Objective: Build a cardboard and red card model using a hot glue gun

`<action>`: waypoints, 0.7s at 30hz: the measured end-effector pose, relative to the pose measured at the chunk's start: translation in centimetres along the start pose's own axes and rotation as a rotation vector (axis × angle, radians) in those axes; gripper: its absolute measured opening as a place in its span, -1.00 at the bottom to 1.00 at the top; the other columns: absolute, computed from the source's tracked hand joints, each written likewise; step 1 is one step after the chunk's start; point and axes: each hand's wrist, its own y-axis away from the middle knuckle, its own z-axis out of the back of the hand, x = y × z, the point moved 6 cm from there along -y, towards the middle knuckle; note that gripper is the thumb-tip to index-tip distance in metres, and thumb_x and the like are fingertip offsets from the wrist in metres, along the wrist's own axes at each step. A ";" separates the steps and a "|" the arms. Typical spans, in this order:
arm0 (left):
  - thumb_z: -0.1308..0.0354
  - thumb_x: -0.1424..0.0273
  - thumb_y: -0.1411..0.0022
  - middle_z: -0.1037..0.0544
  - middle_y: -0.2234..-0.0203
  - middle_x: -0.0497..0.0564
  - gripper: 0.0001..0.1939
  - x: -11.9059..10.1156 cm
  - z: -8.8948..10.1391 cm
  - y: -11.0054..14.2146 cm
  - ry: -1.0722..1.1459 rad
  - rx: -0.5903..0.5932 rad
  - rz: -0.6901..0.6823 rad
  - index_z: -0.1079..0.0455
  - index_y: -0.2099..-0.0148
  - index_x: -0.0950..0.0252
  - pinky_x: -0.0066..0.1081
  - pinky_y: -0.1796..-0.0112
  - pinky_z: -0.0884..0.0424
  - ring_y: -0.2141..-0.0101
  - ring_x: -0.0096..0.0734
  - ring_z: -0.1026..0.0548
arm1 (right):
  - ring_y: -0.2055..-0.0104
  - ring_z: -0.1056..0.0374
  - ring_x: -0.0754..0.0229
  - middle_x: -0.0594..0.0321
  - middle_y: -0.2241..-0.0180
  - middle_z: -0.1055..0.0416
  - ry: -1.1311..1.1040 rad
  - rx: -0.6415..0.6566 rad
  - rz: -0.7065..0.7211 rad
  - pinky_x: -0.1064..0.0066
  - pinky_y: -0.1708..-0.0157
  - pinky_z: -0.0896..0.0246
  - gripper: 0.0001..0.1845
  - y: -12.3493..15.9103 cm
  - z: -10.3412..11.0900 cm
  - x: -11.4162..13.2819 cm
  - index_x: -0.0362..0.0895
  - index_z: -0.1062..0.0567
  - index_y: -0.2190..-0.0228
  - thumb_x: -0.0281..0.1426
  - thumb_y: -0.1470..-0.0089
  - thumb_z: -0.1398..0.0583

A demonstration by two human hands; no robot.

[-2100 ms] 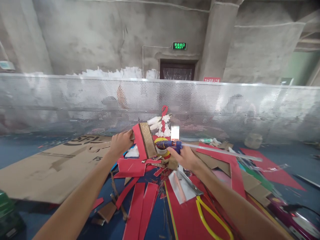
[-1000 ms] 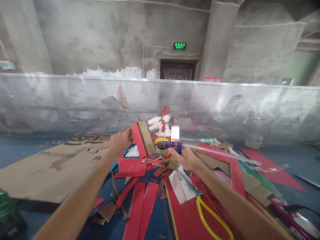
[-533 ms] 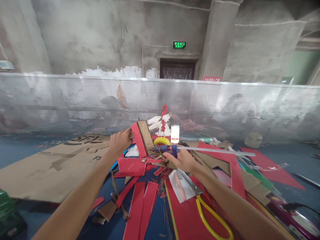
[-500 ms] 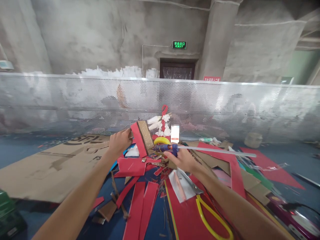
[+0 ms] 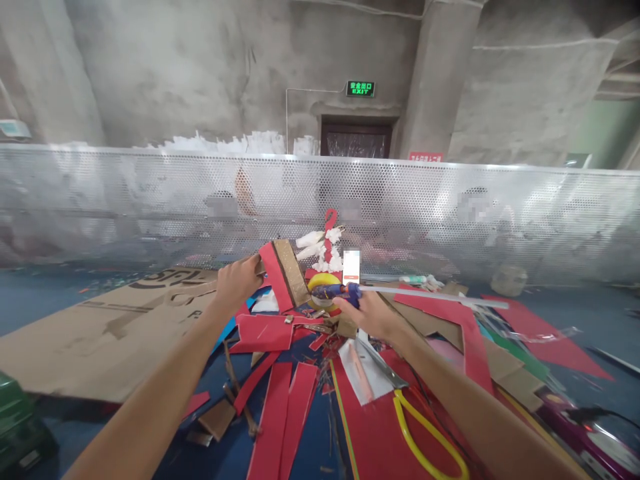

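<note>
My left hand (image 5: 240, 283) grips the left edge of a red-and-brown cardboard piece (image 5: 276, 275), held tilted above the scraps. In my right hand (image 5: 373, 311) is a blue hot glue gun (image 5: 327, 292), with a long pale glue stick (image 5: 440, 295) jutting out of its back to the right. The gun's nozzle points left, close to the lower right edge of the cardboard piece; whether it touches is too small to tell. Behind the gun lies a yellow roll of tape (image 5: 324, 279). A red stand with white flowers (image 5: 327, 250) rises just beyond.
Red strips (image 5: 270, 420) and brown scraps litter the blue table. Yellow-handled scissors (image 5: 430, 443) lie at the front right, near a white packet (image 5: 365, 373). A large cardboard sheet (image 5: 115, 333) covers the left. A lit phone (image 5: 351, 268) leans before the perforated metal panel (image 5: 280, 200).
The glue gun has shifted very slightly right, away from the cardboard piece's lower edge. My left hand holds the piece in nearly the same place.
</note>
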 end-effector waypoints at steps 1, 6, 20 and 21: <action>-0.03 0.31 -0.27 -0.65 0.06 0.17 -0.60 0.0 0.0 0.0 0.000 0.007 0.009 -0.43 -0.12 0.11 -0.19 0.12 -0.40 0.07 0.04 -0.60 | 0.25 -0.46 0.09 0.20 0.31 -0.57 -0.030 0.000 0.010 0.32 0.17 -0.33 -0.66 -0.1 0.1 -0.1 -0.16 -0.60 0.20 -0.19 -0.28 -0.14; -0.04 0.33 -0.26 -0.65 0.06 0.17 -0.60 0.0 -0.1 0.0 0.006 0.030 0.024 -0.44 -0.12 0.12 -0.21 0.10 -0.40 0.06 0.01 -0.59 | 0.32 -0.43 0.11 0.23 0.41 -0.53 -0.075 -0.001 0.040 0.37 0.29 -0.31 -0.60 -0.1 0.3 -0.4 -0.14 -0.58 0.30 -0.12 -0.31 -0.11; 0.00 0.35 -0.25 -0.67 0.11 0.17 -0.62 -0.2 -0.1 0.0 -0.013 -0.037 -0.032 -0.47 -0.06 0.14 -0.20 0.21 -0.41 0.11 0.10 -0.61 | 0.29 -0.47 0.09 0.18 0.32 -0.57 0.033 0.030 0.046 0.34 0.22 -0.31 -0.64 0.2 -0.6 0.2 -0.13 -0.56 0.25 -0.11 -0.28 -0.13; 0.00 0.34 -0.25 -0.67 0.10 0.18 -0.62 -0.1 -0.1 0.0 -0.012 -0.031 -0.026 -0.47 -0.06 0.15 -0.19 0.19 -0.41 0.11 0.10 -0.61 | 0.30 -0.46 0.10 0.18 0.34 -0.57 0.040 0.027 0.036 0.35 0.23 -0.30 -0.63 0.2 -0.5 0.1 -0.13 -0.56 0.26 -0.11 -0.28 -0.13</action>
